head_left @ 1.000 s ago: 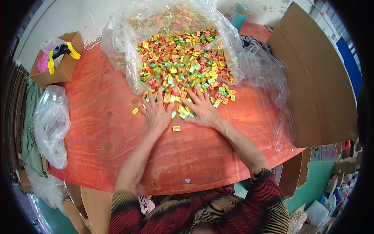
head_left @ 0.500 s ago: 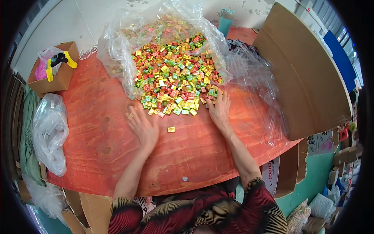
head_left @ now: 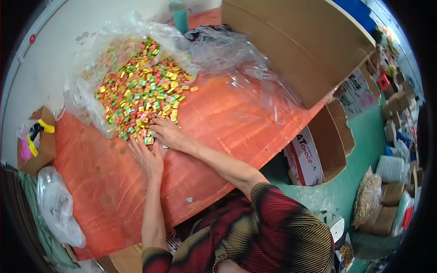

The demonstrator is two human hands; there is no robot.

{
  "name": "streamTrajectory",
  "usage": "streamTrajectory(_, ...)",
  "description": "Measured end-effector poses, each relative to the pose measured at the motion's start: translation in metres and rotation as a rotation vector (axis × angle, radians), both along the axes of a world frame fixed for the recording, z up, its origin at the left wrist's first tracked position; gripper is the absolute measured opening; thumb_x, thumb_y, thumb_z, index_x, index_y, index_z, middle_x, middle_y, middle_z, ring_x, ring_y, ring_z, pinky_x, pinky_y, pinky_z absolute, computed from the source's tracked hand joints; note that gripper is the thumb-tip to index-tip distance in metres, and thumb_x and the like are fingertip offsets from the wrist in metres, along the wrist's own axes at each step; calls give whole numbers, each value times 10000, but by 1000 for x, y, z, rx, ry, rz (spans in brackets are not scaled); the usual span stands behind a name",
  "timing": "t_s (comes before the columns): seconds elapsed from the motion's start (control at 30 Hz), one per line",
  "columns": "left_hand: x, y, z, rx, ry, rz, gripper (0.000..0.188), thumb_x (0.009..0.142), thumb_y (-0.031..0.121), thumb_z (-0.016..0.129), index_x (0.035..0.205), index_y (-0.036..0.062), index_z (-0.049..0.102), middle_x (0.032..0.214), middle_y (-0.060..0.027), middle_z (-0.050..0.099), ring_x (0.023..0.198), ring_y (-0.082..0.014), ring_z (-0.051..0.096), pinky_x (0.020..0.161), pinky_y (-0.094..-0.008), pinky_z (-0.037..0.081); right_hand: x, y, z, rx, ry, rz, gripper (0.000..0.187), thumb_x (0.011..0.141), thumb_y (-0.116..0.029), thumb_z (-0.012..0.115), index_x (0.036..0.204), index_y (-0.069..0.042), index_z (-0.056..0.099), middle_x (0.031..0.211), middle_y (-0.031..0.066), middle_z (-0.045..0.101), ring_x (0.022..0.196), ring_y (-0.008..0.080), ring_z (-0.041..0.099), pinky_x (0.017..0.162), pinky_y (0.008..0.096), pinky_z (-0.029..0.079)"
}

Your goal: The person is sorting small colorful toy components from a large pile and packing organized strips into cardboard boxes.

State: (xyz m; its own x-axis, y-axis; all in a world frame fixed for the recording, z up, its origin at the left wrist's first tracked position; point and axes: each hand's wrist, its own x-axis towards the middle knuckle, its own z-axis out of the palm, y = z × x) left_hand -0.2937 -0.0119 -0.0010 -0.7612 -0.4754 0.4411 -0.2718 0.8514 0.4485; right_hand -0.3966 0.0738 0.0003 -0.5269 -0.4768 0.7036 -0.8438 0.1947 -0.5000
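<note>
A pile of small wrapped blocks (head_left: 141, 86) in yellow, red and green, perhaps candies, spills from a large clear plastic bag (head_left: 86, 91) onto the red table (head_left: 218, 136). My left hand (head_left: 148, 157) lies at the pile's near edge, its fingers stretched out and touching the nearest blocks. Just to its right, my right hand (head_left: 169, 135) rests against the same edge with its fingers apart, some of them over the blocks. A few blocks sit between the two hands. Neither hand grips anything.
Clear plastic sleeves (head_left: 250, 63) lie right of the pile, before a large cardboard panel (head_left: 291, 41). A teal bottle (head_left: 179, 18) stands behind. At left are a small cardboard box (head_left: 44, 148) and a crumpled clear bag (head_left: 59, 204). Open cartons (head_left: 334, 136) stand beyond the table's right edge.
The view has swung to the right. Both hands have come close together at the pile's near edge, the right one from the pile's right side. The lone yellow block no longer shows apart.
</note>
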Motion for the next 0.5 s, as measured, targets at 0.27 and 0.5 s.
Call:
streamTrajectory(0.27, 21, 27, -2, -146, -273, -40, 695, 821, 355, 537, 1362, 58, 220, 1399, -236, 160, 1297, -417, 116, 1004, -576, 160, -15, 189, 24, 298, -83, -706, 503, 709, -182, 631, 1160, -31, 466, 1167, 213, 452, 1114, 380, 397, 933, 470, 308)
streamTrajectory(0.5, 21, 15, -13, -280, -238, -41, 562, 838, 342, 514, 1274, 20, 366, 1315, -261, 298, 1226, -408, 267, 978, -525, 248, -21, 224, 0, 438, -140, -916, 526, 725, -189, 631, 1195, -55, 436, 1189, 186, 451, 1136, 382, 393, 929, 530, 298)
